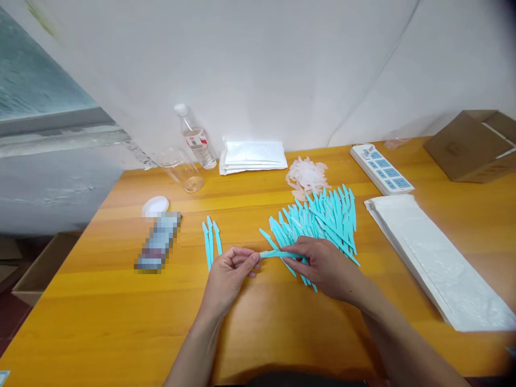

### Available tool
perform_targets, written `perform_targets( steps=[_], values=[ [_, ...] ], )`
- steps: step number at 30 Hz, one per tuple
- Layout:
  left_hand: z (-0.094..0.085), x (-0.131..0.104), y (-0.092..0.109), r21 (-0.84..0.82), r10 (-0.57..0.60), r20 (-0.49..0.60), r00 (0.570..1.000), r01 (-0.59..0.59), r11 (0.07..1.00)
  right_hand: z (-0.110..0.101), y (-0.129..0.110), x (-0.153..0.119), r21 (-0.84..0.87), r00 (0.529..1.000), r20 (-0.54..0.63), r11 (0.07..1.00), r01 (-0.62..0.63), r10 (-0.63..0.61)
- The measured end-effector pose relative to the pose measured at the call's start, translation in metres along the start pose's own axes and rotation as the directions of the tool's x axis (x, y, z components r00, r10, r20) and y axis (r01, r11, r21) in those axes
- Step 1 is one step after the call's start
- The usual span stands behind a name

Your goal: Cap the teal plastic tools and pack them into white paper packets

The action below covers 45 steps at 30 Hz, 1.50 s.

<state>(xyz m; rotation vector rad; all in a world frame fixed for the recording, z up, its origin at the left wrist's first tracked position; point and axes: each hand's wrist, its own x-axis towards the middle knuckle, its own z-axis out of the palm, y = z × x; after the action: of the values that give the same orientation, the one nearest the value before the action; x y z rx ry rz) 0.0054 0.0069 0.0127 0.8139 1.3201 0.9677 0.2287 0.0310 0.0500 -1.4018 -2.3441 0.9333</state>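
A slim turquoise stick (272, 253) with a whitish tip is held level between my two hands. My left hand (234, 274) pinches its left, whitish end. The fingers of my right hand (318, 263) are closed on its right part. Behind and under my right hand lies a heap of similar turquoise sticks (330, 215). Three more turquoise sticks (210, 239) lie side by side left of my left hand. A pile of small translucent whitish pieces (307, 174) sits behind the heap.
A pixelated flat object (159, 242), a white lid (155, 206), a clear jar (183, 174) and a bottle (198, 141) stand or lie at left. White packets (253, 156) rest by the wall. At right are a power strip (381, 169), a white bag (439, 258) and a cardboard box (463, 145).
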Motion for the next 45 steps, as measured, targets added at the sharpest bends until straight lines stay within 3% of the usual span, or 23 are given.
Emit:
perform_targets(
  steps=[3, 6, 8, 10, 13, 15, 18, 22, 26, 31, 34, 38, 41, 45],
  values=[
    [0.012, -0.003, -0.009, -0.135, -0.013, -0.057, 0.998, 0.005, 0.991, 0.014, -0.011, 0.002, 0.016, 0.999, -0.034, 1.000, -0.018, 0.019],
    [0.013, 0.001, -0.014, -0.196, 0.011, -0.188, 0.982, -0.049, 0.979, 0.035, -0.027, 0.003, 0.069, 0.995, -0.098, 0.998, -0.009, 0.016],
    [0.001, 0.013, -0.010, -0.013, 0.086, -0.277, 0.957, -0.093, 0.996, 0.048, -0.036, 0.000, 0.086, 0.997, -0.083, 0.996, 0.018, -0.011],
    [-0.017, 0.031, -0.002, 0.279, 0.201, -0.313, 0.928, -0.112, 0.954, 0.056, -0.038, -0.003, 0.017, 0.997, -0.073, 1.000, -0.020, 0.021],
    [-0.043, 0.055, 0.008, 0.658, 0.344, -0.261, 0.902, -0.095, 0.747, 0.057, -0.030, -0.004, -0.193, 0.978, -0.131, 0.964, -0.184, 0.160],
    [-0.055, 0.062, 0.009, 0.817, 0.413, -0.213, 0.885, -0.070, 0.572, 0.055, -0.022, -0.003, -0.303, 0.959, -0.165, 0.914, -0.270, 0.228],
    [-0.066, 0.060, 0.007, 0.927, 0.515, -0.154, 0.843, -0.057, 0.371, 0.054, -0.014, 0.003, -0.386, 0.952, -0.171, 0.871, -0.302, 0.255],
    [-0.067, 0.053, 0.015, 0.950, 0.586, -0.082, 0.806, -0.115, 0.291, 0.061, -0.012, 0.011, -0.414, 0.952, -0.155, 0.857, -0.307, 0.266],
    [-0.043, 0.076, 0.040, 0.911, 0.604, 0.076, 0.793, -0.301, 0.281, 0.064, -0.017, 0.017, -0.421, 0.950, -0.159, 0.851, -0.313, 0.270],
    [0.017, 0.146, 0.071, 0.810, 0.519, 0.351, 0.780, -0.531, 0.249, 0.047, -0.017, 0.008, -0.382, 0.949, -0.240, 0.879, -0.286, 0.204],
    [0.058, 0.182, 0.077, 0.743, 0.425, 0.525, 0.738, -0.640, 0.194, 0.026, -0.005, -0.005, -0.211, 0.932, -0.317, 0.945, -0.251, 0.177],
    [0.099, 0.211, 0.074, 0.676, 0.337, 0.661, 0.671, -0.727, 0.122, 0.002, 0.017, -0.019, 0.096, 0.917, -0.290, 0.962, -0.256, 0.273],
    [0.109, 0.223, 0.071, 0.688, 0.313, 0.668, 0.675, -0.720, 0.086, -0.006, 0.027, -0.020, 0.258, 0.906, -0.246, 0.924, -0.282, 0.345],
    [0.099, 0.226, 0.071, 0.726, 0.317, 0.631, 0.708, -0.683, 0.081, -0.009, 0.032, -0.015, 0.366, 0.928, -0.173, 0.896, -0.251, 0.331]
  ],
)
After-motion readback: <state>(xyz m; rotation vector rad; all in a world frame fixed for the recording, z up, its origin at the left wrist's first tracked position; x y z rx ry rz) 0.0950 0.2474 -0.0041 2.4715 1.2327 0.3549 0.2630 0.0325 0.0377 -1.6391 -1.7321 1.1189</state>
